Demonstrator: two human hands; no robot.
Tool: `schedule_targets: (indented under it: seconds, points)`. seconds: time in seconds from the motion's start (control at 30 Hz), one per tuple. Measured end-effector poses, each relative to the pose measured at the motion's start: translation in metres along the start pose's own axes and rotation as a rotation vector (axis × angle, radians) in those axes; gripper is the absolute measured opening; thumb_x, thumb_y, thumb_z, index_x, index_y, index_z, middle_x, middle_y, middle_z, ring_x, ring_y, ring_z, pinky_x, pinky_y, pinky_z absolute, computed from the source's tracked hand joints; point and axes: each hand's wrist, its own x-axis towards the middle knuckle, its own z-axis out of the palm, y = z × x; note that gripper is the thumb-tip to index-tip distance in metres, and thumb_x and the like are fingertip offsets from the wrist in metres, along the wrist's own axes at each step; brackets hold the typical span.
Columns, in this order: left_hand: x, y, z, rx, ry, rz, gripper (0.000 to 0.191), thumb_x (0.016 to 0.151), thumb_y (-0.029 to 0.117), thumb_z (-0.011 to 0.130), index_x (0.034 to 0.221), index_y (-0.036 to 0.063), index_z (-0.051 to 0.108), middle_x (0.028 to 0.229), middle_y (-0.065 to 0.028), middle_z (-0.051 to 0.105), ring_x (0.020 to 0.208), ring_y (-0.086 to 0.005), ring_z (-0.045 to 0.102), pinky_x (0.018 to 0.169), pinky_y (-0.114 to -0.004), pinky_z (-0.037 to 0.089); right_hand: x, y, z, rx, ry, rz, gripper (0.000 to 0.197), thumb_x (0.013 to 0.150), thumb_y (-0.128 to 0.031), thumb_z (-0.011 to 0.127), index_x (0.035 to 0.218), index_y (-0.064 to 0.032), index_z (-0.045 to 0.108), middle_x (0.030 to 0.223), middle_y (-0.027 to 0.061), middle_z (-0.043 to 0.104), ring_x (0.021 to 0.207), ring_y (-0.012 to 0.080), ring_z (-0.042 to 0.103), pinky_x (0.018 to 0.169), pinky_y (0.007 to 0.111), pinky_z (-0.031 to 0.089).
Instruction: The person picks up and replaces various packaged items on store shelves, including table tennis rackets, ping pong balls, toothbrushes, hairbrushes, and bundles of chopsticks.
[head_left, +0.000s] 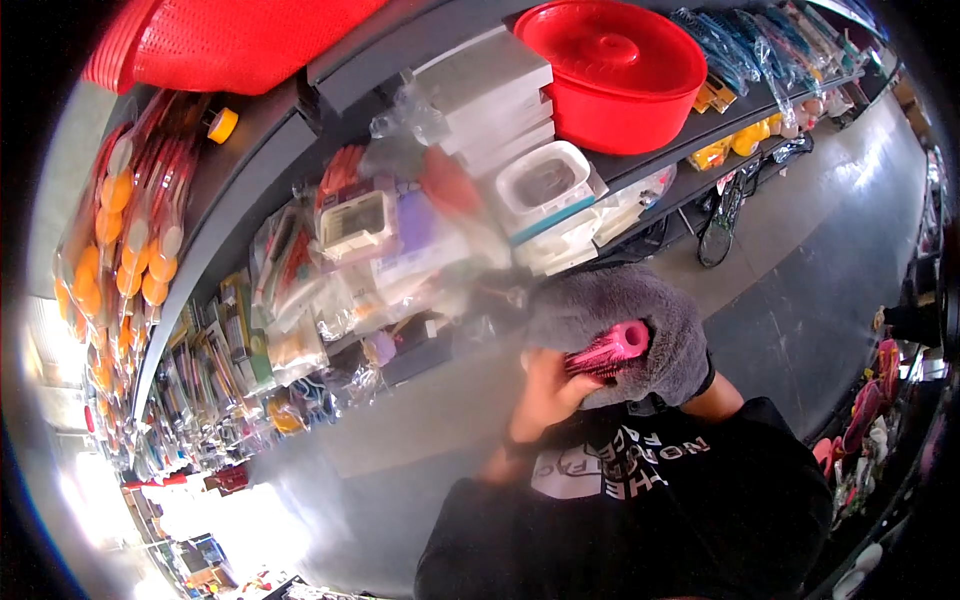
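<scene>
My left hand (551, 386) grips a pink brush (628, 340) with dark bristles, its thumb towards me. The brush's round end has a hole and faces up. Around and behind it bunches a thick grey plush cloth (679, 322). My right forearm (716, 397) reaches the cloth's right edge, with a black band at the wrist; the cloth hides my right hand. The brush and cloth are close in front of my chest, over the floor.
A dark shelf (652, 161) ahead bears a red lidded tub (622, 112), white boxes (487, 82) and white plastic dishes (544, 180). Bagged goods hang at the left, near orange-ended utensils (116, 195). More goods line the right edge beyond the grey floor (787, 315).
</scene>
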Motion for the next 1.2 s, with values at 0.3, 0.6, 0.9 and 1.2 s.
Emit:
schedule_targets:
  seconds: [0.3,0.6,0.9,1.2]
  points:
    - [-0.002,0.010,-0.001,-0.214,0.077,-0.089,0.051,0.097,0.044,0.038,0.111,-0.0039,0.051,0.075,-0.0063,0.057,0.057,-0.0110,0.051,0.051,-0.024,0.040,0.013,0.010,0.015,0.111,0.004,-0.040,0.064,0.069,-0.030,0.076,0.121,-0.0008,0.053,0.114,0.0172,0.059,0.105,0.0333,0.055,0.094,0.039,0.042]
    - [-0.009,0.029,-0.012,-0.270,-0.065,-0.261,0.050,0.096,0.037,0.040,0.122,-0.0053,0.046,0.090,-0.0093,0.057,0.074,-0.0148,0.052,0.067,-0.028,0.043,0.011,0.005,0.010,0.160,-0.146,-0.013,0.063,0.063,-0.029,0.076,0.117,-0.0029,0.057,0.112,0.0172,0.061,0.106,0.0325,0.058,0.094,0.040,0.044]
    - [-0.045,0.055,-0.023,-0.254,-0.407,-0.234,0.050,0.091,0.026,0.048,0.129,-0.0055,0.041,0.111,-0.0136,0.055,0.100,-0.0208,0.051,0.089,-0.033,0.039,-0.002,0.000,0.008,-0.006,-0.117,-0.220,0.061,0.062,-0.030,0.074,0.113,-0.0018,0.057,0.113,0.0194,0.058,0.103,0.0365,0.056,0.089,0.041,0.046]
    - [-0.057,0.065,-0.020,-0.333,-0.491,-0.218,0.048,0.091,0.025,0.051,0.128,-0.0050,0.042,0.112,-0.0139,0.055,0.103,-0.0201,0.051,0.091,-0.033,0.038,-0.006,0.002,0.013,0.023,-0.085,-0.108,0.059,0.063,-0.029,0.075,0.112,-0.0018,0.057,0.111,0.0184,0.058,0.101,0.0348,0.056,0.088,0.040,0.046]
